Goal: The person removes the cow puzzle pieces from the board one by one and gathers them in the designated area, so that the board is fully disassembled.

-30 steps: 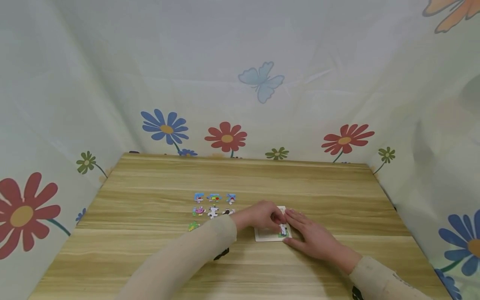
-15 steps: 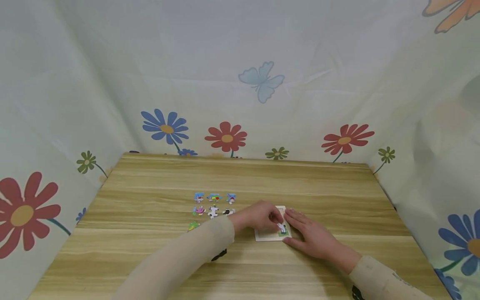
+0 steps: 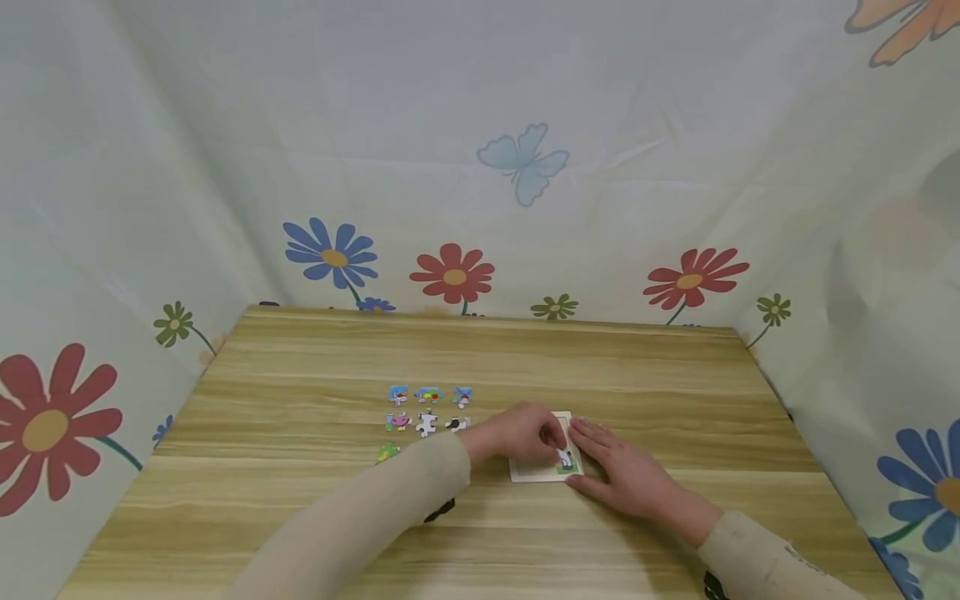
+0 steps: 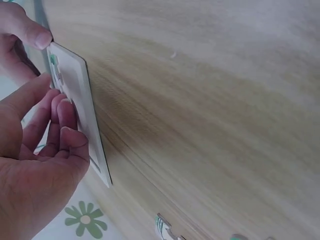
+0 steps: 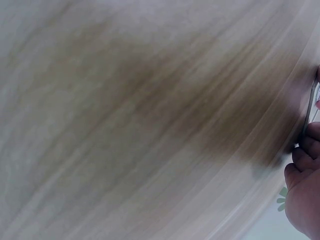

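Observation:
A small puzzle piece (image 3: 566, 461) in white, black and green sits at the near right corner of a pale puzzle tray (image 3: 534, 478). My left hand (image 3: 520, 431) reaches over the tray from the left and pinches this piece between thumb and fingertips; in the left wrist view the left hand (image 4: 37, 155) covers part of the tray (image 4: 82, 95). Along the tray's right edge rests my right hand (image 3: 626, 468), its fingers mostly straight. Only part of the right hand (image 5: 306, 175) shows at the border of the right wrist view.
Left of the tray, several loose puzzle pieces lie in rows on the wooden table (image 3: 600, 367), among them a white one (image 3: 426, 423) and a green one (image 3: 387, 452). The left sleeve (image 3: 375, 508) passes close to them. A flower-printed curtain (image 3: 600, 208) surrounds the table.
My left fingertips and the pinched piece have shifted slightly over the tray's near right corner, and the piece's tilt has changed a little. My right hand has stayed at the tray's edge.

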Demonstrator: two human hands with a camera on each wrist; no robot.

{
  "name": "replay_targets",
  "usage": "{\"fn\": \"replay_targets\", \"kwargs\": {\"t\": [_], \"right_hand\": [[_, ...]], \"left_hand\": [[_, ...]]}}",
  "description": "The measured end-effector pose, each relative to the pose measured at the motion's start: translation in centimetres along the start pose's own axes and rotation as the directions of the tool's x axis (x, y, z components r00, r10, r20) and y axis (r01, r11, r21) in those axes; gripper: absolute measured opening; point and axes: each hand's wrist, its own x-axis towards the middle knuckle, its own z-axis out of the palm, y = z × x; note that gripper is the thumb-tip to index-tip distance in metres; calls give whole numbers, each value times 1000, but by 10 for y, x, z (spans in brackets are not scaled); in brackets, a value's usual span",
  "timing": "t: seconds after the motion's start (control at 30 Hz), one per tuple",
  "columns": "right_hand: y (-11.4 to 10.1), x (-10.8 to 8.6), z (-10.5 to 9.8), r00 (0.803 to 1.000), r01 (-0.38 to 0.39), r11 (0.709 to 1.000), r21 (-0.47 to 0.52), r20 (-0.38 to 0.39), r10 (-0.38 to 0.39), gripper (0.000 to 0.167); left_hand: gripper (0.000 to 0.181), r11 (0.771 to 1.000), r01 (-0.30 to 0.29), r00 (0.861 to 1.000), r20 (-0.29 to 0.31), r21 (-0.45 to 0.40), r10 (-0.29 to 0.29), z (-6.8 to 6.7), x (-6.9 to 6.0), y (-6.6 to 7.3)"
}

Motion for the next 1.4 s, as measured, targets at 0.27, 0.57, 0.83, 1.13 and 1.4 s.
{"fn": "replay_targets", "kwargs": {"t": [0.27, 0.57, 0.83, 1.13, 1.4], "right_hand": [[-1, 0, 0, 1000, 12, 1000, -1, -7, -12, 75], [0, 0, 0, 1000, -11, 1000, 8, 12, 11, 76], [1, 0, 0, 1000, -21, 1000, 23, 18, 21, 77], [0, -1, -1, 1000, -6, 1000, 26, -5, 6, 76], [0, 0, 0, 1000, -7, 1000, 23, 1, 7, 76]], "left_hand": [[7, 999, 31, 1000, -4, -34, -31, -3, -3, 3], [8, 1000, 25, 999, -48, -7, -26, -4, -4, 2], [15, 997, 29, 991, -133, 72, -20, 5, -1, -1], [18, 996, 33, 986, -164, 81, -19, 11, -4, 5], [21, 996, 74, 984, -166, 55, -64, 12, -7, 8]]}}
